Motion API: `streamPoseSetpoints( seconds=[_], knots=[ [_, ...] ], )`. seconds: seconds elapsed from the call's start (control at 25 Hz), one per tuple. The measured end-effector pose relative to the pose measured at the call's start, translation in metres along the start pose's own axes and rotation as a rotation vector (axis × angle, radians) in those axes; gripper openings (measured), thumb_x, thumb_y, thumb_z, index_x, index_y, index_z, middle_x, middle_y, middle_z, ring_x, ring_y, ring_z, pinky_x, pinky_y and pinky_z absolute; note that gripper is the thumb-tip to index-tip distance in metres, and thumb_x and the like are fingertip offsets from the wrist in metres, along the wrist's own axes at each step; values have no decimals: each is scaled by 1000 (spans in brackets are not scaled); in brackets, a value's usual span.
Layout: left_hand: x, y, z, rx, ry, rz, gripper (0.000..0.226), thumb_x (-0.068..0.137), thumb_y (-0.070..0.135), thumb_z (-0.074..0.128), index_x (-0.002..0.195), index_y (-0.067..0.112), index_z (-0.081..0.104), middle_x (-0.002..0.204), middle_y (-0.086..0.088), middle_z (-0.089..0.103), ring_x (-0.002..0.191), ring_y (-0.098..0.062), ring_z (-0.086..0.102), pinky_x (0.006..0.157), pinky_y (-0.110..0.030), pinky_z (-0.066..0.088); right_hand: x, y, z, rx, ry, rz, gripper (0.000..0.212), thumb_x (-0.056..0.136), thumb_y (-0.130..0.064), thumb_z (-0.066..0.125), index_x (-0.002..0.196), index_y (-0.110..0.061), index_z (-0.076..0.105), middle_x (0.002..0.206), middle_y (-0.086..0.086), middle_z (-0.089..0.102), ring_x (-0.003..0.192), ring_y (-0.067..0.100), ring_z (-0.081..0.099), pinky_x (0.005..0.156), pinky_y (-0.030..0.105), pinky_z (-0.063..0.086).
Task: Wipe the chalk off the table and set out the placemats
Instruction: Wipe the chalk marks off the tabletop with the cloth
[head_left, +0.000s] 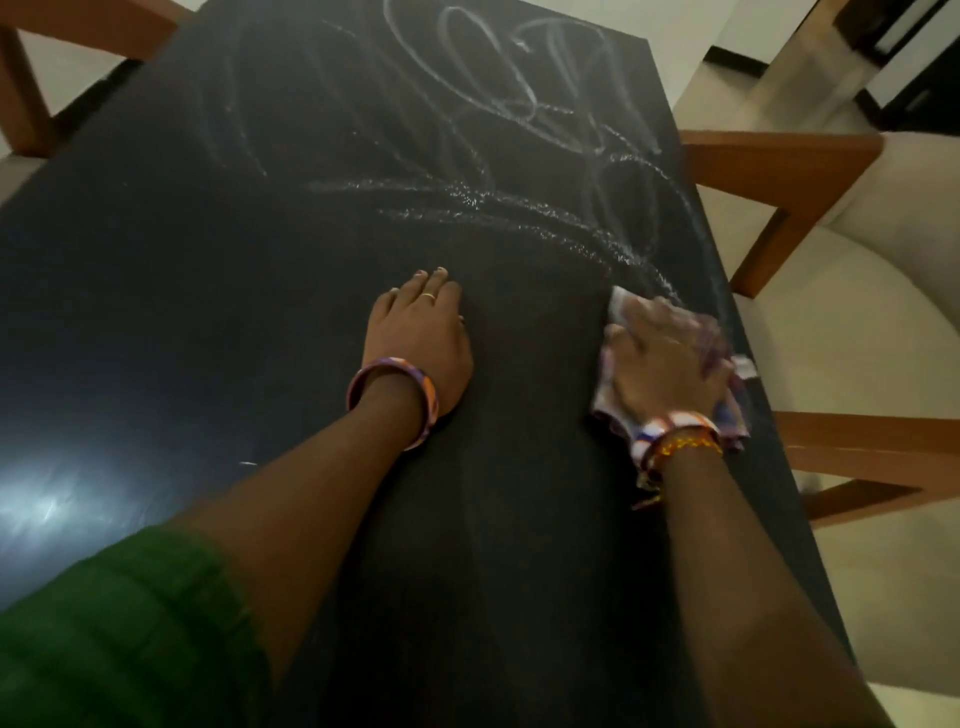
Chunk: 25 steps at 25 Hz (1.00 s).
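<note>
The dark table carries white chalk scribbles across its far half, with streaks curving down toward the right edge. My right hand presses flat on a pale patterned cloth near the table's right edge, just below the nearest chalk streaks; hand and cloth are motion-blurred. My left hand rests palm down on the bare table at the middle, fingers together, holding nothing. No placemats are in view.
Wooden chairs with cream cushions stand along the right side, with another lower down. A wooden chair frame shows at the far left corner. Light glares off the table's near left part.
</note>
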<state>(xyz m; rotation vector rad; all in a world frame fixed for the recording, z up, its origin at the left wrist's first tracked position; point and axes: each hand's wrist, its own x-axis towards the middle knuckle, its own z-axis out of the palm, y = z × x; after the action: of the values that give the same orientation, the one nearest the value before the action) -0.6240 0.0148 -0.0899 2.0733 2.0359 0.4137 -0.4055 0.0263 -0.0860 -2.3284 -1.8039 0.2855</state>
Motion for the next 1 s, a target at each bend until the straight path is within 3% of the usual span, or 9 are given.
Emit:
streamPoseSetpoints(
  seconds=[0.08,0.16,0.4,0.48,0.56,0.68,0.8,0.88,1.0],
  knots=[
    [1,2,0,-7,0,-5,44,99,24,31,142,15,33,154,-3,24,143,-19,18,116,-37,14,-6,46,-14,-4,43,233,46,100,-43,29,146,-40,28,159,-5,15,146,24,7,111,64,2],
    [1,3,0,-19,1,-18,45,99,24,31,142,15,32,154,-3,24,143,-19,18,115,-37,14,-8,48,-18,-35,40,337,46,100,-41,28,147,-39,26,158,-2,15,145,27,8,110,67,3],
    [1,3,-4,-25,-17,-17,45,98,25,33,142,15,33,153,-3,26,142,-19,20,115,-37,16,-44,-86,29,-18,-40,-182,48,99,-42,31,147,-40,25,159,-10,10,146,21,4,110,62,-7],
    [1,1,-6,-42,-22,-11,44,98,25,34,141,15,35,152,-4,27,142,-19,21,114,-38,16,-37,-83,23,-17,-90,-245,46,100,-42,31,146,-44,25,159,-13,11,146,18,2,110,60,-8],
    [0,-1,-6,-56,-24,-10,43,98,25,35,139,16,37,152,-3,27,142,-20,21,114,-38,15,-24,-37,11,-68,-73,-172,46,101,-42,29,145,-47,21,159,-14,9,146,17,3,112,62,-4],
    [1,-2,-5,-67,-15,-4,42,98,25,35,138,15,39,152,-3,28,141,-20,22,114,-39,15,-22,53,-14,-25,-18,96,45,101,-41,27,146,-45,23,160,-9,10,147,20,3,113,62,1],
    [1,-1,-5,-77,2,-3,41,97,23,36,137,15,40,152,-3,29,141,-20,22,114,-39,15,-45,75,-26,52,19,304,46,101,-38,29,147,-41,26,160,-6,11,147,21,3,114,60,1],
    [1,-1,-5,-75,-6,-4,41,97,23,36,137,15,40,152,-3,29,141,-20,22,114,-39,15,-65,44,-17,6,14,240,47,102,-37,28,148,-39,21,160,-6,7,147,20,2,114,59,-2],
    [1,-2,-6,-69,-5,6,40,97,24,37,136,14,41,150,-4,31,140,-21,24,113,-41,17,-90,-32,6,-21,-2,-55,47,101,-38,30,147,-39,24,159,-9,9,146,18,6,113,60,-7]
  ],
)
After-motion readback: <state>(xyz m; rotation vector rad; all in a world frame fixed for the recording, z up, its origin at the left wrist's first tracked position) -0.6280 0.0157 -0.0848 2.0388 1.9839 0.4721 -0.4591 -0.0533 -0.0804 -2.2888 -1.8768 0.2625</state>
